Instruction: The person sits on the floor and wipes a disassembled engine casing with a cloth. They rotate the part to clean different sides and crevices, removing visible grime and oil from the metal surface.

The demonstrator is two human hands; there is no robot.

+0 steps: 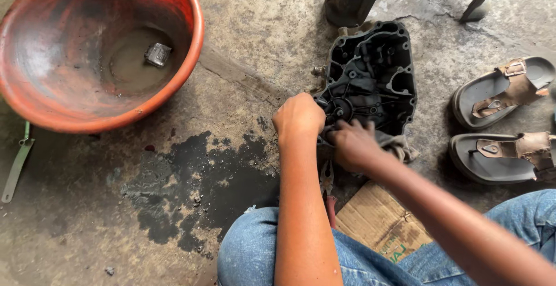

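Observation:
A black, greasy engine cover (370, 74) lies inside-up on the concrete floor in front of me. My left hand (298, 118) is closed at its near left edge, gripping something I cannot make out. My right hand (353, 144) presses a dirty grey rag (399, 144) against the cover's near rim. What sits between the two hands is hidden by my fingers. Pliers with red handles (328, 184) lie under my forearms.
A big orange basin (191, 48) holding murky liquid and a small metal part (157, 54) stands at upper left. A dark oil stain (197, 187) spreads beside my knee. Two sandals (501, 118) lie at right, a stool leg (347, 2) behind, cardboard (376, 216) below.

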